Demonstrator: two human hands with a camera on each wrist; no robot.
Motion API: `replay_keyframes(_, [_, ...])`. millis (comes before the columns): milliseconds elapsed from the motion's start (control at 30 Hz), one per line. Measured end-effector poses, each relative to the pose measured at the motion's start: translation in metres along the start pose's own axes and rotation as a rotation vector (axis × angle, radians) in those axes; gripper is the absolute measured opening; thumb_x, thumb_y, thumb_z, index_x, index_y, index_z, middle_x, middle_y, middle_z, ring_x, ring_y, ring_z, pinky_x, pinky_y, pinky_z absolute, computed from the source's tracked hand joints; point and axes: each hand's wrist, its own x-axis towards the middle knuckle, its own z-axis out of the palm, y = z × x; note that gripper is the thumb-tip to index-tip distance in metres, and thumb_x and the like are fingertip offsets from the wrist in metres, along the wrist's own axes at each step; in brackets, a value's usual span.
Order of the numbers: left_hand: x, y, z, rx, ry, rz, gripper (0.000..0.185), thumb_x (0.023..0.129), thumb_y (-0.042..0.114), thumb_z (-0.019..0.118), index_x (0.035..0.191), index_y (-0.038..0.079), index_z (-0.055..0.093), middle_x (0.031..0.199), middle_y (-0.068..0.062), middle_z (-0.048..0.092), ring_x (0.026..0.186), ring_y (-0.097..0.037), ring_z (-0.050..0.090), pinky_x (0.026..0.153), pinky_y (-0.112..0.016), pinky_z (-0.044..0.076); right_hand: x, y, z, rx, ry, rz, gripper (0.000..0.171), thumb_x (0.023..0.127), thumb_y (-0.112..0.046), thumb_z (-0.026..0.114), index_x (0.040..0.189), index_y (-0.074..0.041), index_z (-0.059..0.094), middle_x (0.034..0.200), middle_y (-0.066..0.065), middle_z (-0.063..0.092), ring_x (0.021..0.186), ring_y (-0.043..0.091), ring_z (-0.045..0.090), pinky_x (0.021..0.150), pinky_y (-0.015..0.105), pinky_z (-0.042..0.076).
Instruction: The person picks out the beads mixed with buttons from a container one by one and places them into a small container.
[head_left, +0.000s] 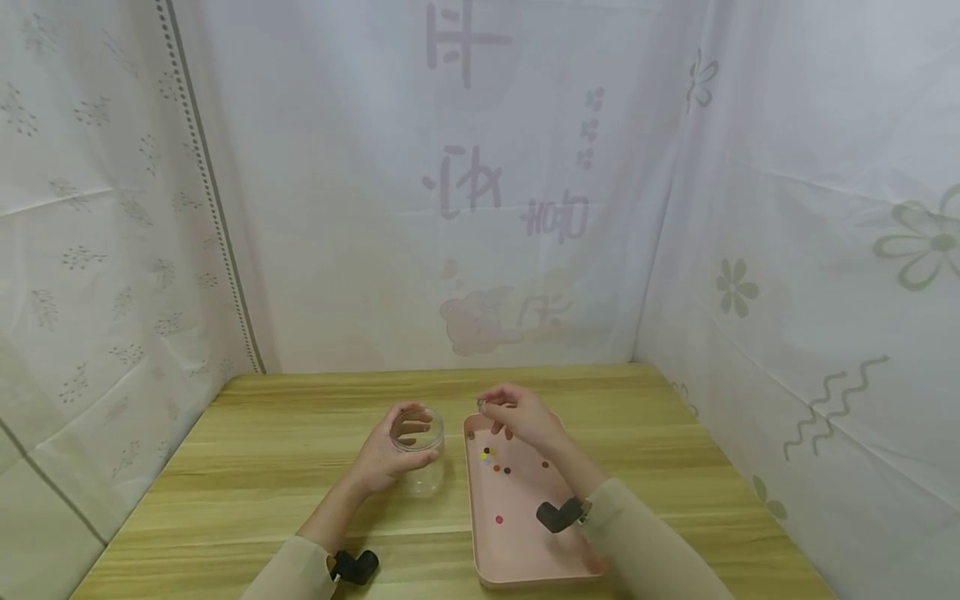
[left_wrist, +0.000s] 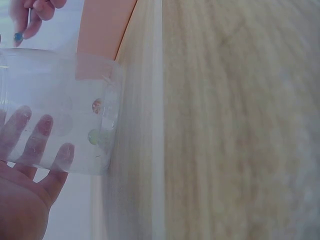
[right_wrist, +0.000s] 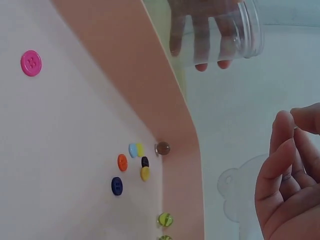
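Observation:
My left hand (head_left: 397, 450) grips a clear plastic jar (head_left: 422, 454) that stands on the wooden table just left of a pink tray (head_left: 480, 533). In the left wrist view the jar (left_wrist: 60, 110) has two marbles (left_wrist: 95, 120) at its bottom, and my fingers (left_wrist: 37, 132) show through its wall. My right hand (head_left: 489, 406) hovers over the tray's far left corner, beside the jar's mouth. It pinches a small blue marble (left_wrist: 18, 36) between thumb and fingertips. In the right wrist view the right hand (right_wrist: 292, 165) is curled, and the marble is hidden.
Several coloured buttons (right_wrist: 131, 162) and a pink button (right_wrist: 31, 63) lie in the tray (right_wrist: 125, 75). A brown marble (right_wrist: 162, 148) and green marbles (right_wrist: 165, 219) rest along its rim. White curtains wall the table on three sides.

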Motion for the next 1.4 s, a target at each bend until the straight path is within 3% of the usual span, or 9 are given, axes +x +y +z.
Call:
replay_keyframes(167, [0.000, 0.000, 0.000, 0.002, 0.011, -0.011, 0.076, 0.092, 0.015, 0.090, 0.153, 0.010, 0.045, 0.151, -0.021, 0.061, 0.142, -0.043, 0.058, 0.119, -0.064, 0.047, -0.002, -0.003, -0.001, 0.012, 0.017, 0.007, 0.028, 0.105, -0.028, 0.075, 0.129, -0.014, 0.075, 0.120, 0.007, 0.076, 0.080, 0.019, 0.070, 0.063, 0.031, 0.055])
replay_keyframes(400, [-0.001, 0.000, 0.001, -0.002, 0.004, -0.023, 0.086, 0.092, 0.017, 0.090, 0.160, 0.004, 0.040, 0.153, -0.020, 0.060, 0.144, -0.040, 0.057, 0.120, -0.063, 0.047, -0.008, -0.006, -0.001, 0.018, -0.004, -0.036, 0.030, 0.106, -0.031, 0.075, 0.131, -0.015, 0.074, 0.125, 0.021, 0.072, 0.082, 0.022, 0.069, 0.065, 0.036, 0.057])
replay_keyframes(733, [0.002, 0.004, -0.003, -0.004, 0.022, -0.007, 0.082, 0.091, 0.016, 0.090, 0.157, 0.006, 0.042, 0.152, -0.020, 0.062, 0.143, -0.043, 0.057, 0.120, -0.066, 0.046, -0.006, -0.029, 0.001, 0.007, -0.043, -0.072, 0.031, 0.107, -0.034, 0.074, 0.133, -0.017, 0.073, 0.130, 0.015, 0.073, 0.087, 0.034, 0.070, 0.065, 0.029, 0.054])
replay_keyframes(1033, [0.003, 0.003, -0.006, -0.003, 0.003, 0.001, 0.083, 0.093, 0.018, 0.090, 0.158, 0.007, 0.041, 0.152, -0.021, 0.060, 0.139, -0.045, 0.060, 0.120, -0.066, 0.046, -0.006, -0.041, 0.004, 0.021, -0.069, -0.077, 0.029, 0.107, -0.030, 0.073, 0.132, -0.016, 0.073, 0.129, 0.008, 0.073, 0.082, 0.021, 0.068, 0.066, 0.033, 0.055])
replay_keyframes(1400, [0.003, -0.001, -0.003, -0.006, -0.017, -0.023, 0.088, 0.093, 0.019, 0.090, 0.161, 0.003, 0.036, 0.155, -0.021, 0.058, 0.141, -0.049, 0.058, 0.120, -0.066, 0.045, -0.013, -0.059, 0.014, 0.056, -0.116, -0.102, 0.031, 0.108, -0.022, 0.071, 0.135, -0.008, 0.071, 0.125, 0.018, 0.070, 0.078, 0.021, 0.068, 0.064, 0.027, 0.053])
